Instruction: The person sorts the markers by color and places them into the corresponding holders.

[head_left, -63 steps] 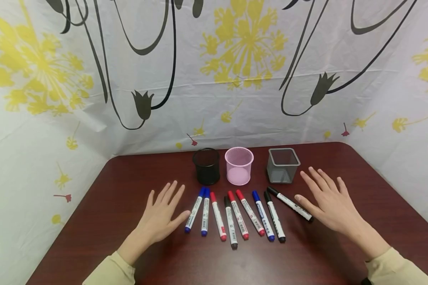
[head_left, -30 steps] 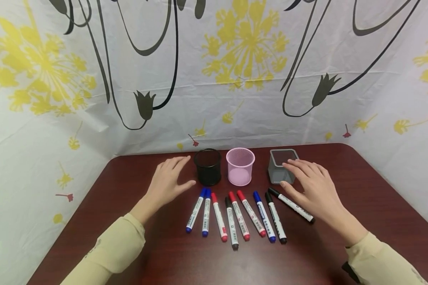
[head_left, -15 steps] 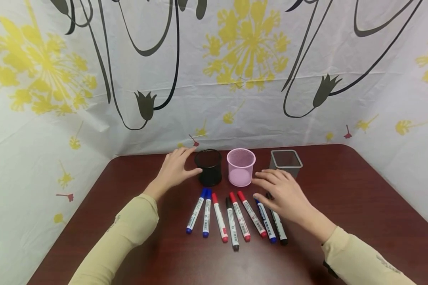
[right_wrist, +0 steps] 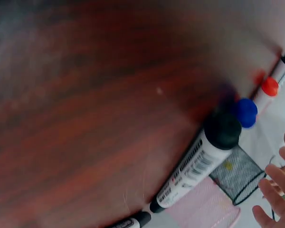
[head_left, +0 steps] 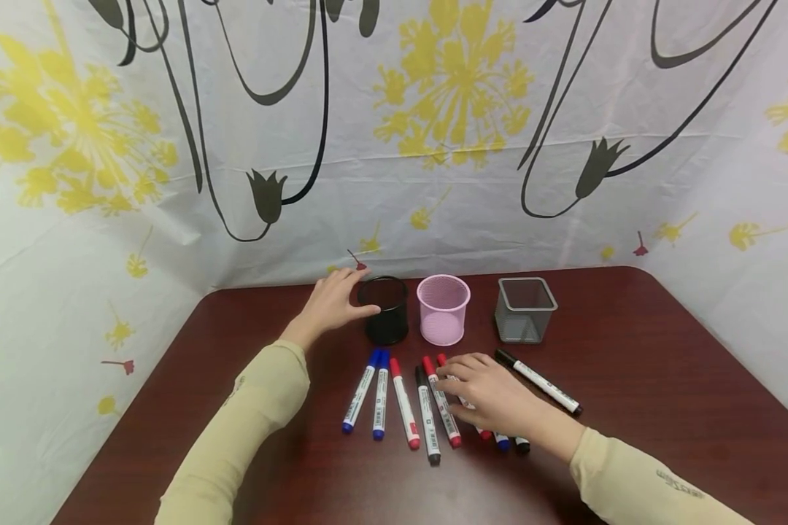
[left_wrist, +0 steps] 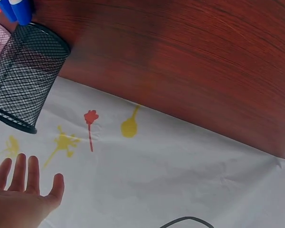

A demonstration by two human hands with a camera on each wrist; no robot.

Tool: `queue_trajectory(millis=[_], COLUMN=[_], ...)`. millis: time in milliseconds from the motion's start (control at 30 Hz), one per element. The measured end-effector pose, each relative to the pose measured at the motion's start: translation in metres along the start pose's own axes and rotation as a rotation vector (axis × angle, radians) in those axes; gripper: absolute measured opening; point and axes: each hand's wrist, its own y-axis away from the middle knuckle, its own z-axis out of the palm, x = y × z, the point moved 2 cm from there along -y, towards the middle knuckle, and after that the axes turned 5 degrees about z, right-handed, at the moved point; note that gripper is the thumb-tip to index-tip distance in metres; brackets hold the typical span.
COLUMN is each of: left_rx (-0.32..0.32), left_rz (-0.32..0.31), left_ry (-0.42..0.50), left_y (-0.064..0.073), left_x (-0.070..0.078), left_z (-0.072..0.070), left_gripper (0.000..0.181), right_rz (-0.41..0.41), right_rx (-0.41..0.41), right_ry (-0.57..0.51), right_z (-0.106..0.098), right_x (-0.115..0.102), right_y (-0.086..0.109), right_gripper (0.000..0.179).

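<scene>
My left hand [head_left: 335, 300] is held beside the black mesh pen cup [head_left: 387, 324], thumb and fingers spread around its left side. In the left wrist view a gap shows between the fingers and the cup [left_wrist: 26, 78]. My right hand [head_left: 489, 390] hovers low over the row of whiteboard markers, fingers loosely bent and holding nothing visible. It covers most of a red, a blue and a black marker. A red marker [head_left: 441, 405] and a black marker [head_left: 428, 419] lie by its fingertips. In the right wrist view a black-ended marker [right_wrist: 194, 166] lies close.
A pink mesh cup [head_left: 443, 313] stands right of the black one, and a grey square mesh cup [head_left: 524, 313] farther right. Two blue markers [head_left: 361, 394] and a red marker [head_left: 403, 405] lie at left. One black marker [head_left: 541, 383] lies apart at right. A patterned cloth [head_left: 341, 146] hangs behind.
My left hand has moved right and forward to the black cup. My right hand has moved left and down from near the grey cup to over the markers. Cups and markers stay put.
</scene>
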Motion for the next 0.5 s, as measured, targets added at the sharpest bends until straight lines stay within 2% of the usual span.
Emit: queue_trajectory(millis=[300,500], left_rx=[-0.042,-0.069], left_rz=[-0.022,-0.017], left_ry=[0.008,0.025], left_y=[-0.009,-0.012], left_x=[-0.007,-0.008], left_z=[0.008,0.014], left_gripper=[0.075,0.075], right_rz=[-0.068,-0.180], right_rx=[-0.144,-0.143], right_ry=[0.000,0.021], right_z=[0.013,0.021], right_x=[-0.014,-0.024], right_y=[-0.004,-0.002], right_gripper=[0.032,0.031])
